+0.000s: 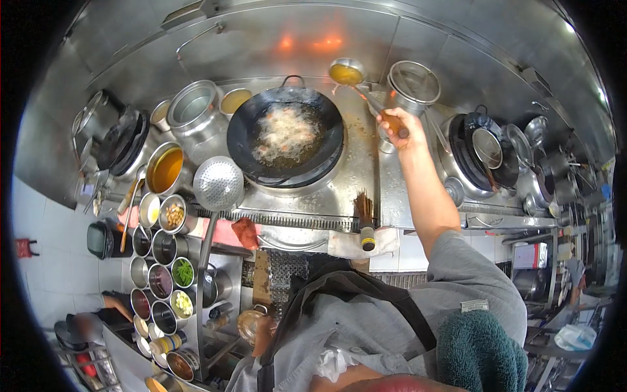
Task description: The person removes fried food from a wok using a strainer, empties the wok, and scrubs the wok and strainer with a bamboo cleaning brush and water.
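My right hand [401, 129] is wrapped round the wooden handle of a ladle [347, 72], whose bowl holds yellow liquid. The ladle is held up to the right of a black wok [243, 147] on the burner. Pale pieces of food [286, 134] bubble in oil inside the wok. Low down beside my body, my left hand [263, 334] grips the edge of a round, tan-looking bowl [249, 323]; its contents are hard to make out. A perforated skimmer [219, 183] rests to the wok's lower left, its handle pointing towards me.
A pot of orange liquid [165, 169] and several ingredient tins, including chopped greens [183, 272], stand at left. A bamboo brush [365, 219] lies at the counter's front edge. A mesh-topped pot [415, 83] and stacked woks [480, 147] are at right. Another person [116, 306] is lower left.
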`<move>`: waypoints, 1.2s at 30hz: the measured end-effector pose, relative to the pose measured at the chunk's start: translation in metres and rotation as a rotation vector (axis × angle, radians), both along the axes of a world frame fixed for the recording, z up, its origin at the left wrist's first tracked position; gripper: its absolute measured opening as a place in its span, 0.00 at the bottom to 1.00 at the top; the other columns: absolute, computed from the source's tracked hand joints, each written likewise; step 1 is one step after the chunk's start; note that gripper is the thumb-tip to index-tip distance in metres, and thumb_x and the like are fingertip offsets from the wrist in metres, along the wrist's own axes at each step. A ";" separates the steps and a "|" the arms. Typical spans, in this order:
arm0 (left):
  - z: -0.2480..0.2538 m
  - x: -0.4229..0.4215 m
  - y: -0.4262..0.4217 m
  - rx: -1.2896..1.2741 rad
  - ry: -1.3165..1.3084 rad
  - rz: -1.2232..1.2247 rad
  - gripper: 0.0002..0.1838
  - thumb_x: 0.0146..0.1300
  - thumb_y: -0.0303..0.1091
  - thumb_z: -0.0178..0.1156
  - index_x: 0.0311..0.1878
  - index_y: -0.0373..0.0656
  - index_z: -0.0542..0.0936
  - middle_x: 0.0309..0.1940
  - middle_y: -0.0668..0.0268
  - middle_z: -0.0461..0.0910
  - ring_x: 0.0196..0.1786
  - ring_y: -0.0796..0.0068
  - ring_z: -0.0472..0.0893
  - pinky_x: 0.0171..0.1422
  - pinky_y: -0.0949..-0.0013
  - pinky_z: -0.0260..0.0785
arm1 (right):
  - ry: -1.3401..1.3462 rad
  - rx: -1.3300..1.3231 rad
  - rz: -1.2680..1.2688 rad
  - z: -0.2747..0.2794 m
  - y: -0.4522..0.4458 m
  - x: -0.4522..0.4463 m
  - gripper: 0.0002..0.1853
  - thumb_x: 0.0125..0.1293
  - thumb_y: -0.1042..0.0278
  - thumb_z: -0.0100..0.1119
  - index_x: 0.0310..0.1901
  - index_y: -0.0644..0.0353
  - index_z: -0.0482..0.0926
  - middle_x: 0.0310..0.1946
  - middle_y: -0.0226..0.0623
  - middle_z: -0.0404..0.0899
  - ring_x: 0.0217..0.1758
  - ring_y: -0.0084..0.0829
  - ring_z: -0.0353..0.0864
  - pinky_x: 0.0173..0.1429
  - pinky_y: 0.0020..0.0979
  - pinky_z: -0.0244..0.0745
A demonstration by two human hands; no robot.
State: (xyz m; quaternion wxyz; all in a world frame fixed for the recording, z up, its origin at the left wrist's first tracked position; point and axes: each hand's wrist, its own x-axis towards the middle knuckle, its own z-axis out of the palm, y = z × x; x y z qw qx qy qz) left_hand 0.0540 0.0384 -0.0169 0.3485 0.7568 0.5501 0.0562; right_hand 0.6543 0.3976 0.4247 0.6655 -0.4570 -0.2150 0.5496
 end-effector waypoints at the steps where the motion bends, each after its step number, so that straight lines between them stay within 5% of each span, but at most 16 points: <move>1: 0.004 0.003 0.002 0.068 -0.013 -0.043 0.04 0.58 0.29 0.52 0.33 0.43 0.75 0.22 0.66 0.70 0.23 0.70 0.70 0.24 0.61 0.62 | -0.022 0.013 -0.033 0.002 0.001 0.015 0.09 0.50 0.72 0.61 0.34 0.63 0.76 0.26 0.43 0.80 0.22 0.29 0.76 0.25 0.25 0.68; 7: 0.012 0.015 0.027 0.463 -0.067 -0.171 0.04 0.58 0.28 0.52 0.35 0.42 0.75 0.23 0.65 0.70 0.24 0.70 0.71 0.26 0.61 0.63 | -0.270 -0.093 -0.171 0.007 0.014 0.101 0.06 0.55 0.71 0.57 0.32 0.63 0.77 0.26 0.41 0.80 0.21 0.27 0.74 0.22 0.23 0.66; 9: 0.010 0.021 0.041 0.574 -0.092 -0.178 0.04 0.58 0.28 0.52 0.35 0.42 0.75 0.23 0.65 0.70 0.24 0.69 0.71 0.27 0.61 0.64 | -0.768 -0.276 -0.013 -0.001 0.019 0.131 0.06 0.55 0.70 0.55 0.31 0.64 0.77 0.26 0.45 0.80 0.24 0.37 0.79 0.27 0.31 0.72; 10: -0.023 0.003 0.054 0.462 -0.024 -0.200 0.06 0.57 0.31 0.53 0.35 0.43 0.77 0.26 0.62 0.73 0.27 0.66 0.74 0.29 0.60 0.66 | -0.768 -0.277 -0.016 0.003 0.014 0.127 0.06 0.55 0.70 0.55 0.31 0.64 0.77 0.26 0.45 0.80 0.24 0.37 0.79 0.27 0.31 0.72; 12: -0.036 -0.008 0.085 0.246 0.127 -0.249 0.09 0.56 0.37 0.54 0.34 0.44 0.80 0.32 0.57 0.80 0.34 0.58 0.80 0.34 0.57 0.70 | -1.565 -0.521 -0.093 0.012 -0.002 0.114 0.07 0.54 0.71 0.53 0.31 0.66 0.77 0.26 0.52 0.80 0.33 0.49 0.82 0.38 0.41 0.75; 13: -0.038 -0.013 0.068 0.232 0.007 -0.174 0.08 0.54 0.34 0.56 0.37 0.43 0.77 0.33 0.56 0.76 0.36 0.58 0.77 0.37 0.59 0.68 | -1.642 -0.534 -0.157 0.000 -0.008 0.116 0.12 0.53 0.73 0.52 0.39 0.67 0.76 0.31 0.56 0.79 0.42 0.55 0.80 0.49 0.46 0.73; 16: 0.099 0.030 0.049 0.256 -0.342 -0.041 0.14 0.50 0.29 0.60 0.41 0.40 0.70 0.35 0.55 0.69 0.41 0.58 0.71 0.42 0.62 0.61 | -1.887 -0.367 -0.394 -0.040 -0.034 0.111 0.22 0.54 0.72 0.52 0.53 0.67 0.71 0.36 0.56 0.79 0.44 0.56 0.79 0.52 0.46 0.72; 18: 0.202 0.065 0.056 0.339 -0.523 -0.057 0.14 0.51 0.30 0.60 0.40 0.40 0.69 0.37 0.55 0.68 0.44 0.57 0.69 0.42 0.62 0.61 | -1.868 -0.393 -0.350 -0.048 -0.070 0.071 0.32 0.54 0.71 0.53 0.63 0.64 0.62 0.40 0.57 0.78 0.46 0.56 0.77 0.53 0.45 0.72; 19: 0.087 0.019 0.047 0.247 -0.261 -0.094 0.09 0.54 0.31 0.59 0.36 0.40 0.72 0.32 0.57 0.72 0.39 0.59 0.73 0.40 0.59 0.64 | -1.729 -0.307 -0.332 -0.054 -0.089 0.049 0.32 0.55 0.73 0.53 0.65 0.63 0.62 0.40 0.57 0.78 0.46 0.55 0.78 0.53 0.43 0.72; 20: 0.045 0.004 0.054 0.234 -0.251 -0.093 0.09 0.54 0.31 0.59 0.36 0.40 0.72 0.32 0.57 0.72 0.39 0.59 0.73 0.40 0.59 0.64 | -1.590 -0.219 -0.322 -0.061 -0.107 0.029 0.33 0.55 0.74 0.53 0.66 0.62 0.61 0.41 0.57 0.77 0.46 0.53 0.78 0.52 0.41 0.73; 23: -0.012 -0.023 0.056 -0.076 0.311 -0.337 0.13 0.63 0.37 0.49 0.42 0.41 0.78 0.31 0.49 0.80 0.36 0.49 0.81 0.37 0.54 0.73 | -1.278 -0.135 -0.260 -0.120 -0.171 -0.023 0.31 0.55 0.78 0.54 0.64 0.62 0.64 0.40 0.56 0.77 0.42 0.49 0.78 0.47 0.36 0.73; 25: -0.039 -0.037 0.048 -0.092 0.340 -0.254 0.12 0.62 0.37 0.51 0.40 0.41 0.79 0.31 0.50 0.81 0.35 0.50 0.81 0.37 0.54 0.73 | -1.316 -0.162 -0.160 -0.161 -0.210 -0.049 0.31 0.56 0.78 0.54 0.64 0.63 0.63 0.38 0.55 0.76 0.37 0.49 0.78 0.43 0.37 0.74; 28: -0.023 -0.043 0.047 -0.301 0.261 0.033 0.10 0.61 0.37 0.53 0.38 0.42 0.79 0.30 0.56 0.80 0.32 0.58 0.80 0.33 0.56 0.73 | -1.538 -0.500 0.140 -0.230 -0.266 -0.078 0.34 0.56 0.79 0.53 0.67 0.64 0.57 0.36 0.54 0.73 0.36 0.54 0.76 0.42 0.44 0.75; 32: 0.042 -0.018 0.048 -0.663 -0.052 0.493 0.09 0.60 0.35 0.55 0.37 0.42 0.79 0.28 0.66 0.78 0.26 0.71 0.78 0.28 0.62 0.74 | -1.478 -0.577 0.143 -0.237 -0.279 -0.090 0.36 0.55 0.79 0.52 0.68 0.64 0.54 0.38 0.55 0.71 0.39 0.56 0.75 0.45 0.47 0.73; 33: 0.053 -0.015 0.056 -0.660 -0.050 0.495 0.09 0.60 0.35 0.55 0.37 0.42 0.79 0.28 0.66 0.78 0.26 0.71 0.78 0.28 0.62 0.74 | -1.502 -0.535 0.171 -0.250 -0.277 -0.085 0.36 0.56 0.79 0.53 0.68 0.64 0.54 0.38 0.55 0.70 0.39 0.56 0.75 0.45 0.46 0.73; 36: 0.035 -0.032 0.066 -0.613 0.202 -0.025 0.11 0.59 0.36 0.56 0.40 0.41 0.78 0.29 0.66 0.78 0.31 0.70 0.80 0.28 0.61 0.74 | -1.568 -0.482 0.275 -0.252 -0.263 -0.062 0.30 0.57 0.76 0.55 0.63 0.65 0.62 0.40 0.55 0.71 0.40 0.55 0.75 0.46 0.43 0.74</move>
